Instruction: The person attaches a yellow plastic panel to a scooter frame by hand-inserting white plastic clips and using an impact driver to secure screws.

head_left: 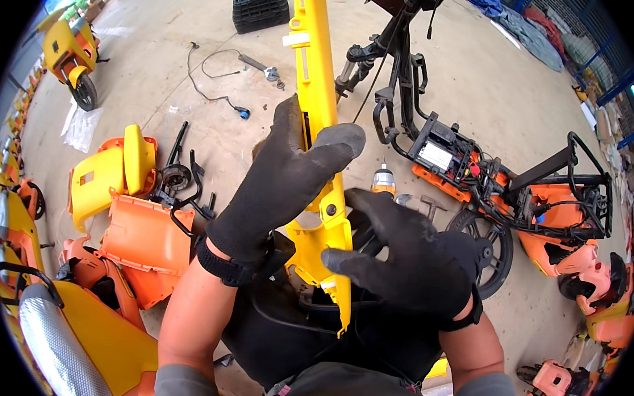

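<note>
A stripped black scooter frame (pixel 437 125) lies on the concrete floor (pixel 157 79) just beyond the hands, its rear wheel (pixel 492 249) close to the right wrist and orange body parts still hanging on its far end. To the left sits a heap of orange panels (pixel 144 238) with a yellow cover (pixel 111 174) leaning on top, and a black bracket (pixel 187 190) tangled beside them. Farther off are a black slatted crate (pixel 260 6), a loose cable (pixel 219 83) and a whole yellow scooter (pixel 71 56) near the edge of the yard. A small power driver (pixel 383 180) stands between the panel and the frame, partly hidden by the fingers. The long yellow panel (pixel 317 74) is smooth moulded plastic, narrow and slightly curved, with slots and screw holes along it; it stands nearly upright in the middle of the view, its lower end over a dark black moulding (pixel 287 327) at the person's lap. Both hands wear dark knit gloves with wrist straps. The left hand (pixel 281 185) is raised, its thumb and fingers wrapped around the panel's middle in a firm clasp. The right hand (pixel 408 258) sits lower, fingers spread and half curled, thumb and fingertips touching the panel's lower edge rather than closing fully around it.
</note>
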Motion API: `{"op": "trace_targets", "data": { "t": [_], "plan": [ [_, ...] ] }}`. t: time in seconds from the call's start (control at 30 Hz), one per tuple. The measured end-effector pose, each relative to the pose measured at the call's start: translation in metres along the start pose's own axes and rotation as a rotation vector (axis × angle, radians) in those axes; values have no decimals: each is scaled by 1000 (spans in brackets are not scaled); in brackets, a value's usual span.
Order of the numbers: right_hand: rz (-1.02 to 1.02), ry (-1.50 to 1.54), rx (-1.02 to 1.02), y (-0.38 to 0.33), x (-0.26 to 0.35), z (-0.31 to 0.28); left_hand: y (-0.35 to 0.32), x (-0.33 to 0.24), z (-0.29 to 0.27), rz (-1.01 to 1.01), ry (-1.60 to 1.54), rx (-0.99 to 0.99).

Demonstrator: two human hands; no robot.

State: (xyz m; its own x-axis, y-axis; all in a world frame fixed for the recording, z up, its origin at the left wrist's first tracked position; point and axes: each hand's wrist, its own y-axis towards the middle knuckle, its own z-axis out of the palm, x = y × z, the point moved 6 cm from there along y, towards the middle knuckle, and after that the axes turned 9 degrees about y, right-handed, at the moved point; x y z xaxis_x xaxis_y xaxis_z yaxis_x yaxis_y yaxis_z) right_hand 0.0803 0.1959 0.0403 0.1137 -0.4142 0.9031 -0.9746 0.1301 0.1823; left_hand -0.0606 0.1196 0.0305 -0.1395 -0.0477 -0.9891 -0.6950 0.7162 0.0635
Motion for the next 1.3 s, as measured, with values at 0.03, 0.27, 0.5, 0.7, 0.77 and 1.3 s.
{"op": "trace_targets", "data": {
  "t": [0.03, 0.27, 0.5, 0.7, 0.77, 1.3],
  "plan": [
    [90, 44, -29, 1, 3, -5, 1, -1, 2, 1, 4, 9],
    [-440, -388, -136, 5, 27, -17, 5, -6, 8, 45, 22, 64],
    [-349, -407, -53, 19, 41, -18, 14, -1, 7, 60, -21, 126],
    [-352, -460, -90, 28, 35, -14, 19, 12, -6, 143, 57, 107],
    [-353, -493, -93, 29, 33, -17, 22, 13, -8, 220, 117, 82],
    [-577, -526, -34, 25, 30, -24, 28, 24, 2, 71, -140, 41]
  ]
}}
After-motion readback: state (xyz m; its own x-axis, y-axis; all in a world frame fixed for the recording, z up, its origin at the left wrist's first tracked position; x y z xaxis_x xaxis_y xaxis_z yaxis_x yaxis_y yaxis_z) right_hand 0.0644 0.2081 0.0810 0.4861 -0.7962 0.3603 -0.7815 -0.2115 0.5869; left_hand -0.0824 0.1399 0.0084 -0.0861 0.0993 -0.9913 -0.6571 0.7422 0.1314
